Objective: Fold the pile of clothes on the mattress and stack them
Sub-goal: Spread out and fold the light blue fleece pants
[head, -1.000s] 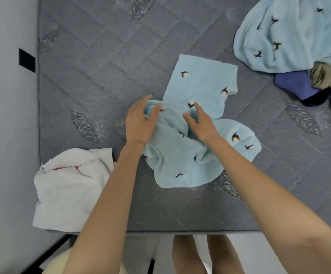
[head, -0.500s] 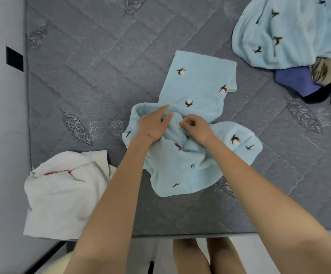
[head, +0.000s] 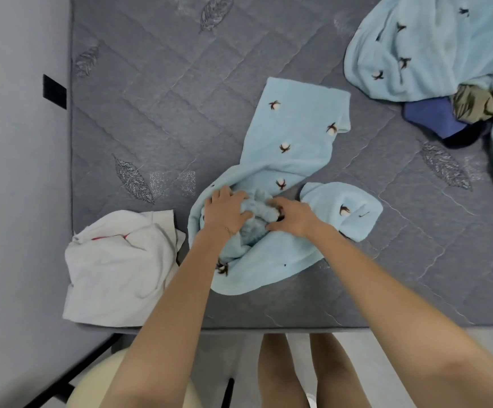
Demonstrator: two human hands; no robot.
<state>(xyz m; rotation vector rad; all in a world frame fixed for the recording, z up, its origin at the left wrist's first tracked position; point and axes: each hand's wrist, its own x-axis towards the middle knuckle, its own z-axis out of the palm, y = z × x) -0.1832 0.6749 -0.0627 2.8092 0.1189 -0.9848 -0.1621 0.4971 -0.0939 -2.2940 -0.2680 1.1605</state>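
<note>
Now we are gripping blue garment (head: pixel 292 148) mid-bunch with left hand (head: pixel 226 212), right hand (head: pixel 290 217); long axis pointing far-right; grey mattress (head: pixel 180 98), wall (head: pixel 18 201) left.

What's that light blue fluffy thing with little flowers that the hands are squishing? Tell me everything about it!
It is a light blue garment of soft, fleecy-looking cloth, dotted with small white puffs on brown sprigs. It lies crumpled near the front edge of the grey mattress. One long flat part stretches away from the person; another flap curls out to the right. The middle is bunched up, and the left hand and right hand both hold that bunch. It is not yet folded.
</note>
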